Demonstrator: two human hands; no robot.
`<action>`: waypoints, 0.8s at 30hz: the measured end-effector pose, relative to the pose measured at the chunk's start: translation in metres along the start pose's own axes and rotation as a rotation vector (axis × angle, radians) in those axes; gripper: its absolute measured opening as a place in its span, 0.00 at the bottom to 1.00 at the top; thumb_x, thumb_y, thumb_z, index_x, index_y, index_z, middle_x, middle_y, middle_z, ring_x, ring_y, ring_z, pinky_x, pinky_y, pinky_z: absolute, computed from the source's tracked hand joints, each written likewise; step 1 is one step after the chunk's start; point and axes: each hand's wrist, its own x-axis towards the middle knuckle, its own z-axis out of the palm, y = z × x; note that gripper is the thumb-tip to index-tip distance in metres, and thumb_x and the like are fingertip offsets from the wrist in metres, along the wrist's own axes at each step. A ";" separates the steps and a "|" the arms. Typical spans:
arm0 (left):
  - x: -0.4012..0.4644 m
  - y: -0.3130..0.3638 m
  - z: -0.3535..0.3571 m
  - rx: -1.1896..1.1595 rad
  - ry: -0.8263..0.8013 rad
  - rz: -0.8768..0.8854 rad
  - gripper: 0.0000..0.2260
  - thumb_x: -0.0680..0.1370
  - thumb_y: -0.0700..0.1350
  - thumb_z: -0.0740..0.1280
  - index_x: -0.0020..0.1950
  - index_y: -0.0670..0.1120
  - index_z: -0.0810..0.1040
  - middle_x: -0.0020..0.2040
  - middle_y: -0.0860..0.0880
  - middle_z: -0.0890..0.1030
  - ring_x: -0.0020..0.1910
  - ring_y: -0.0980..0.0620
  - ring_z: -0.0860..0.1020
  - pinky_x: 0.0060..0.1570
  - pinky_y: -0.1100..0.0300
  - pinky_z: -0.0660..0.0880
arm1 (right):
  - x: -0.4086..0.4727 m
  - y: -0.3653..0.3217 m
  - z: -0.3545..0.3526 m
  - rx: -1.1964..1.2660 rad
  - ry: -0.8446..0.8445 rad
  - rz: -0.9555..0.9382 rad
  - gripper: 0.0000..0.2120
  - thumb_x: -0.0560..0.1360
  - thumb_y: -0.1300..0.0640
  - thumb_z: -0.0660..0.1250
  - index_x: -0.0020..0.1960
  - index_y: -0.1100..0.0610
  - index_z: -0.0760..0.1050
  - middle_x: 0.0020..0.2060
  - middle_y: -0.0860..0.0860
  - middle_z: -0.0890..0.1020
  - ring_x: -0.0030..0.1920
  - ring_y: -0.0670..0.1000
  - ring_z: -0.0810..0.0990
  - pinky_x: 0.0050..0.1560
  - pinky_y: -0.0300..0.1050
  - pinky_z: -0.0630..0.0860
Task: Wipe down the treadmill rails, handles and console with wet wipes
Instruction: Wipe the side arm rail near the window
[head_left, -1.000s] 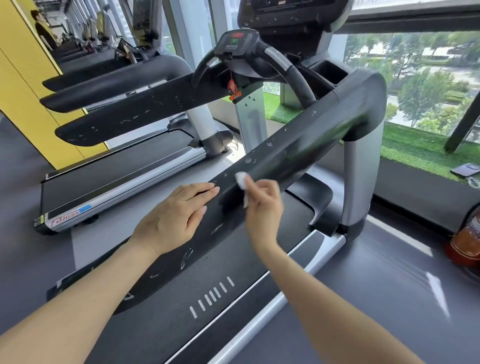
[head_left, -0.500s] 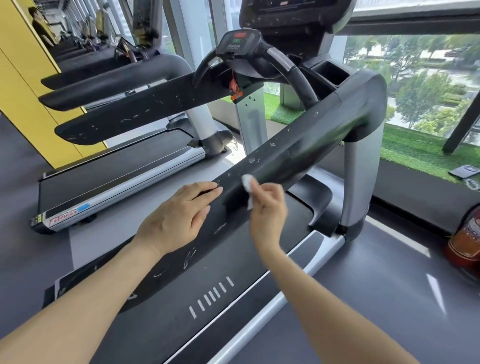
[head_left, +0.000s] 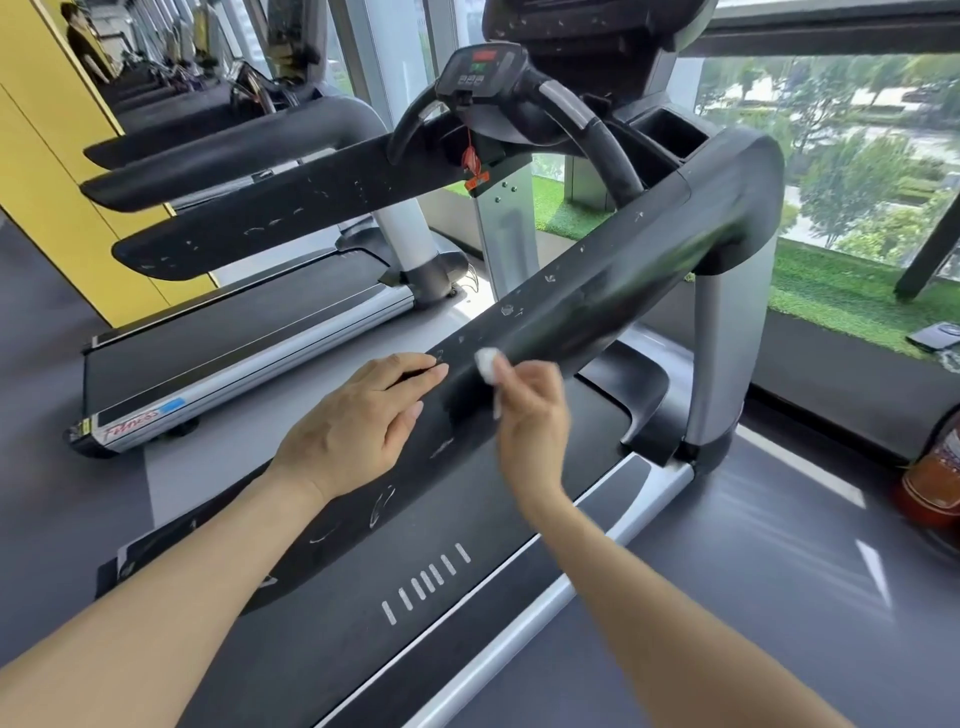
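Note:
A long black treadmill side rail (head_left: 587, 291), scuffed with white marks, runs from lower left up to the right. My left hand (head_left: 358, 421) rests flat on its top with the fingers straight. Just to the right, my right hand (head_left: 530, 410) pinches a small white wet wipe (head_left: 487, 365) against the rail's upper edge. The curved handles (head_left: 597, 130) and the small console (head_left: 478, 65) with a red display sit further up, beyond both hands. The opposite rail (head_left: 291, 208) runs at the left.
The black running belt (head_left: 467, 519) lies below the rail. A row of further treadmills (head_left: 218, 140) stretches away at the left beside a yellow wall (head_left: 47, 197). A window with greenery fills the right. A red object (head_left: 932, 483) stands on the floor at the right edge.
My right hand has slid the wipe a little way up along the rail. My left hand stays resting on the rail in nearly the same spot.

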 end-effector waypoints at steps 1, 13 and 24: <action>0.000 0.000 0.000 0.006 -0.005 0.005 0.20 0.79 0.47 0.54 0.70 0.48 0.71 0.65 0.53 0.72 0.64 0.53 0.71 0.62 0.55 0.72 | 0.015 0.003 -0.004 -0.053 0.055 0.067 0.08 0.78 0.58 0.64 0.50 0.60 0.81 0.40 0.49 0.70 0.36 0.39 0.68 0.44 0.35 0.67; 0.001 0.002 -0.002 -0.045 0.011 0.002 0.20 0.78 0.47 0.55 0.69 0.48 0.72 0.64 0.55 0.71 0.61 0.54 0.73 0.50 0.54 0.77 | -0.056 -0.022 0.016 -0.014 -0.194 -0.041 0.19 0.74 0.62 0.56 0.60 0.56 0.77 0.52 0.55 0.73 0.51 0.57 0.74 0.51 0.43 0.71; -0.036 -0.015 -0.014 0.003 -0.093 0.046 0.21 0.80 0.48 0.55 0.73 0.48 0.66 0.72 0.54 0.67 0.70 0.55 0.66 0.69 0.62 0.61 | -0.047 -0.034 0.033 -0.068 0.061 0.081 0.21 0.75 0.69 0.59 0.65 0.55 0.75 0.48 0.46 0.68 0.46 0.52 0.70 0.51 0.34 0.67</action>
